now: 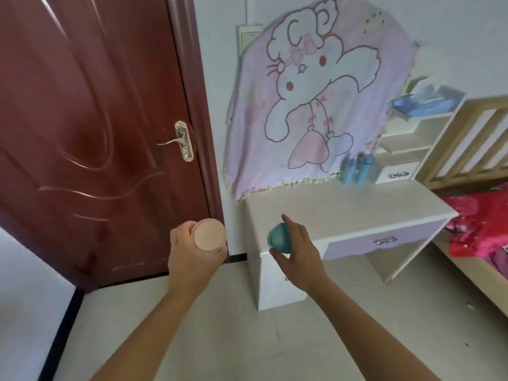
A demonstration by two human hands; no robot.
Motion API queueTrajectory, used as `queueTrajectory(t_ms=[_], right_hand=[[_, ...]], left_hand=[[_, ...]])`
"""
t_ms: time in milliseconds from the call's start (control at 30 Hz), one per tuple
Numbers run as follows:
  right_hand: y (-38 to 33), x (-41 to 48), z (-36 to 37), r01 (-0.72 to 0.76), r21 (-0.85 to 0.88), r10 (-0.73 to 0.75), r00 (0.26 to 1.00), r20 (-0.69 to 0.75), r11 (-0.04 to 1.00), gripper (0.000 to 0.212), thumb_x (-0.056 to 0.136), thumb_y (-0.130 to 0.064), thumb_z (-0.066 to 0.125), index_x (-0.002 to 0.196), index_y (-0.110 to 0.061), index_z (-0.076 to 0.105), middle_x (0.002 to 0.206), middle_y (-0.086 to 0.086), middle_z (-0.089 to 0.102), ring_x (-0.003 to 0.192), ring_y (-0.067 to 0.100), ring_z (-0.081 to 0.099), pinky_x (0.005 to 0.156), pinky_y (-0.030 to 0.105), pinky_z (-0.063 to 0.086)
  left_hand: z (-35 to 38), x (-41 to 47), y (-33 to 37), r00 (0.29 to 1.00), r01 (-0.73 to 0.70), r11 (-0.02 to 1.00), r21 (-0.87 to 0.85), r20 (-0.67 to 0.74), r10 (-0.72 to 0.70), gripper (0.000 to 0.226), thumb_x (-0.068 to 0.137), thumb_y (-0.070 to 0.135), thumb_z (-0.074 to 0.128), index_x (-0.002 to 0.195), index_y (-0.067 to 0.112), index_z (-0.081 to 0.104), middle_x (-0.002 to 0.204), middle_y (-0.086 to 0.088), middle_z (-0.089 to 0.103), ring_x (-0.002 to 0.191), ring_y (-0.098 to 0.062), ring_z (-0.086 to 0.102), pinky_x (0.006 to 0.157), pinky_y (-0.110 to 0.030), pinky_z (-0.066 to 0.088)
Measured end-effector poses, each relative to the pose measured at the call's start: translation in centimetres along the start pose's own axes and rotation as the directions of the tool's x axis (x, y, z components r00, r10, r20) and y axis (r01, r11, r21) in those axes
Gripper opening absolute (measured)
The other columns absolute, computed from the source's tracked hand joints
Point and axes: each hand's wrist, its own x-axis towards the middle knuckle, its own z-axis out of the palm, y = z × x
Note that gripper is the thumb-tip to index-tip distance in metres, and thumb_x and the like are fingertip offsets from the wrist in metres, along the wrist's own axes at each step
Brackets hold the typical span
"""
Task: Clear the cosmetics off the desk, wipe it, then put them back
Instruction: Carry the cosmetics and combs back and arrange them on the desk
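While both forearms are reaching out over the pale floor, each hand is carrying one cosmetic.

Left hand: fingers are curling round a pink jar. Its flat, round, peach-coloured end is facing the camera; the rest of the body is hiding in the palm.

Right hand: fingers are pinching a teal jar from the side, index finger arching over it and thumb pressing in from below. It is looking domed, smooth and matt, and small enough for one grip.

The teal jar is hovering at the near left corner of the desk, just ahead of the right fingers. Whether it is over the top or just short of the edge, cannot tell. The pink jar is hanging clear of the desk, out to the left, in front of the dark red door.

Step, as a judgement: the desk top beyond the fingers is looking almost bare. Only some blue bottles are standing far back and to the right, beside the cartoon cloth on the wall. Either clearing is nearly done or putting back is beginning; nothing here is settling which, and no wiping cloth is showing.

Next move: if returning, it is calling for lowering the teal jar upright, well past the edge, and releasing it before bringing the pink jar across. If clearing, it means carrying both off and coming back for the bottles.
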Motion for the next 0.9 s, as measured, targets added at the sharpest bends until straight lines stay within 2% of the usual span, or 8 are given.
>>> queueTrajectory(t_ms=[67, 200, 400, 533, 633, 800, 900], right_hand=[[2.9, 1.3, -2.6, -0.043, -0.008, 0.043, 0.998, -0.041, 0.999, 0.080, 0.087, -0.029, 0.072, 0.152, -0.030, 0.025, 0.138, -0.006, 0.042, 0.111, 0.014, 0.054, 0.078, 0.019, 0.042], [8.3, 4.8, -5.9, -0.109, -0.043, 0.104, 0.989, -0.103, 0.993, 0.081, 0.087, -0.031, 0.072, 0.152, -0.030, 0.024, 0.137, -0.006, 0.042, 0.113, 0.014, 0.054, 0.078, 0.022, 0.044], [16.2, 12.3, -8.8, -0.178, -0.098, 0.164, 0.977, -0.138, 0.979, 0.084, 0.085, -0.032, 0.073, 0.153, -0.026, 0.024, 0.137, -0.004, 0.044, 0.114, 0.019, 0.055, 0.081, 0.026, 0.047], [20.1, 18.5, -11.8, -0.235, -0.140, 0.212, 0.963, -0.164, 0.962, 0.086, 0.084, -0.034, 0.074, 0.153, -0.025, 0.023, 0.135, -0.003, 0.045, 0.112, 0.019, 0.055, 0.084, 0.031, 0.050], [22.6, 22.2, -14.5, -0.253, -0.161, 0.219, 0.954, -0.206, 0.954, 0.086, 0.084, -0.035, 0.075, 0.152, -0.026, 0.024, 0.134, -0.005, 0.046, 0.111, 0.016, 0.054, 0.083, 0.028, 0.049], [27.3, 27.0, -17.2, -0.266, -0.177, 0.224, 0.948, -0.226, 0.947, 0.085, 0.084, -0.034, 0.075, 0.152, -0.025, 0.025, 0.137, -0.002, 0.047, 0.114, 0.016, 0.053, 0.086, 0.028, 0.050], [30.9, 30.0, -17.3, -0.266, -0.161, 0.236, 0.955, -0.181, 0.951, 0.085, 0.084, -0.033, 0.076, 0.152, -0.022, 0.026, 0.138, 0.001, 0.046, 0.115, 0.019, 0.054, 0.087, 0.031, 0.051]], left_hand=[[4.3, 0.9, 2.4, 0.996, -0.043, 0.999, -0.002, 0.073, 0.043, 0.068, 0.054, 0.046, 0.082, 0.108, 0.035, 0.043, 0.108, 0.017, 0.042, 0.092, 0.003, 0.052, 0.073, -0.031, 0.046], [12.0, 4.0, 5.2, 0.975, -0.110, 0.994, 0.018, 0.194, 0.105, 0.070, 0.056, 0.042, 0.083, 0.114, 0.030, 0.045, 0.111, 0.014, 0.042, 0.093, -0.010, 0.055, 0.078, -0.038, 0.052], [23.8, 11.0, 6.6, 0.951, -0.174, 0.984, -0.027, 0.256, 0.175, 0.071, 0.055, 0.040, 0.084, 0.112, 0.034, 0.042, 0.108, 0.019, 0.040, 0.098, -0.011, 0.053, 0.079, -0.032, 0.045], [31.2, 16.2, 8.5, 0.927, -0.188, 0.981, -0.053, 0.321, 0.195, 0.070, 0.056, 0.036, 0.085, 0.110, 0.034, 0.041, 0.107, 0.016, 0.041, 0.094, -0.016, 0.054, 0.077, -0.036, 0.048], [36.1, 19.5, 10.8, 0.903, -0.199, 0.979, -0.053, 0.377, 0.204, 0.068, 0.057, 0.035, 0.085, 0.111, 0.032, 0.042, 0.107, 0.013, 0.040, 0.093, -0.019, 0.056, 0.076, -0.038, 0.051], [43.1, 22.9, 13.5, 0.883, -0.224, 0.974, -0.028, 0.418, 0.215, 0.071, 0.057, 0.039, 0.084, 0.114, 0.031, 0.042, 0.107, 0.013, 0.040, 0.091, -0.018, 0.054, 0.072, -0.030, 0.046], [47.0, 23.8, 13.7, 0.882, -0.214, 0.977, 0.014, 0.432, 0.188, 0.073, 0.058, 0.041, 0.083, 0.115, 0.033, 0.039, 0.106, 0.015, 0.037, 0.089, -0.015, 0.052, 0.070, -0.028, 0.041]])
